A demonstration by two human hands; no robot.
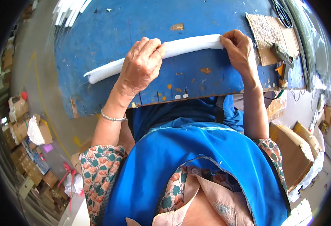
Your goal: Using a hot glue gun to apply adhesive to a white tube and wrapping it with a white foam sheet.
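Note:
A long white foam roll [188,46] lies across the worn blue table [109,34], slanting down to the left. My left hand [139,66] grips the roll near its middle, fingers curled over its top. At the roll's right end my right hand [240,48] pinches it between thumb and fingers. A silver bangle circles my left wrist. The stretch of roll under my left hand is hidden.
A cardboard sheet [265,32] with a glue gun [282,54] on it lies at the table's right. White strips [69,11] sit at the far left corner. Cardboard boxes [295,150] stand on the floor at right, more boxes [20,128] at left.

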